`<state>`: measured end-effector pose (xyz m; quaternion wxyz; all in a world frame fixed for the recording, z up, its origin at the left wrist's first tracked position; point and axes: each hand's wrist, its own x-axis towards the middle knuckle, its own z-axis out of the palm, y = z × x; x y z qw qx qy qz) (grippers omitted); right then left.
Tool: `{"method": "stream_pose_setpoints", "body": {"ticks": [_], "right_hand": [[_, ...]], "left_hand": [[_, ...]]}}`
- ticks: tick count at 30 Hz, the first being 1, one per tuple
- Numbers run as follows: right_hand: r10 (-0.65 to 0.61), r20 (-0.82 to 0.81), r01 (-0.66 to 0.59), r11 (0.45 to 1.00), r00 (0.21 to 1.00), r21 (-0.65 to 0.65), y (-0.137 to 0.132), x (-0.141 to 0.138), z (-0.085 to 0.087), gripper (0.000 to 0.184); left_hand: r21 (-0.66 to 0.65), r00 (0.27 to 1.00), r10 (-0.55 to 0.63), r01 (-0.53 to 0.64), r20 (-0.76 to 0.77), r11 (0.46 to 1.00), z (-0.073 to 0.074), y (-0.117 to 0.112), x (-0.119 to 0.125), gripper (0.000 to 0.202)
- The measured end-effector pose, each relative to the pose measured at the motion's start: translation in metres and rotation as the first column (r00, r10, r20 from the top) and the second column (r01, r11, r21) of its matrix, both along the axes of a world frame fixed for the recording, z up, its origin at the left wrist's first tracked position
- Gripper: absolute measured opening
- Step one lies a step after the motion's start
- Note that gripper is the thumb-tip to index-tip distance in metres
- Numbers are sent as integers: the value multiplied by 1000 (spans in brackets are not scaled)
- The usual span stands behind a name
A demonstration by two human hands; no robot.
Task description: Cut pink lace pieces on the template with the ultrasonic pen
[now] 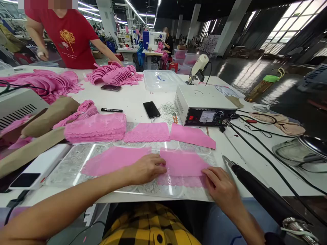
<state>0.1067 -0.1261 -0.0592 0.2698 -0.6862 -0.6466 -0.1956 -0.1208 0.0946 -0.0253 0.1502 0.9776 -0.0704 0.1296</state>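
My left hand [146,168] rests on the left edge of a pink fabric piece [182,163], fingers curled and pinching it. At that piece's lower right corner, my right hand [221,187] presses down with bent fingers. The piece lies over pink lace [178,181] on a clear plastic sheet [76,163]. Another pink piece [112,160] lies just left of my left hand. Behind them sit a lace piece [146,132], a plain pink piece [192,135] and a stack of pink lace [95,127].
A white control box [204,105] with a meter stands behind the sheet; a black handheld tool [258,190] lies at right, cables beyond it. A phone [151,109], a marker [111,110], and a clear bin [160,80] sit further back. A person in red [68,34] stands across the table.
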Motion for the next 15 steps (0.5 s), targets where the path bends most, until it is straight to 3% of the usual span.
{"method": "stream_pose_setpoints", "body": {"ticks": [10, 15], "right_hand": [[38, -46, -38, 999, 998, 1, -16, -7, -1, 27], [13, -138, -12, 1000, 990, 6, -26, -7, -1, 31]], "left_hand": [[160, 998, -56, 60, -28, 985, 5, -5, -9, 26], [135, 995, -80, 87, -53, 987, 12, -6, -11, 20]]}}
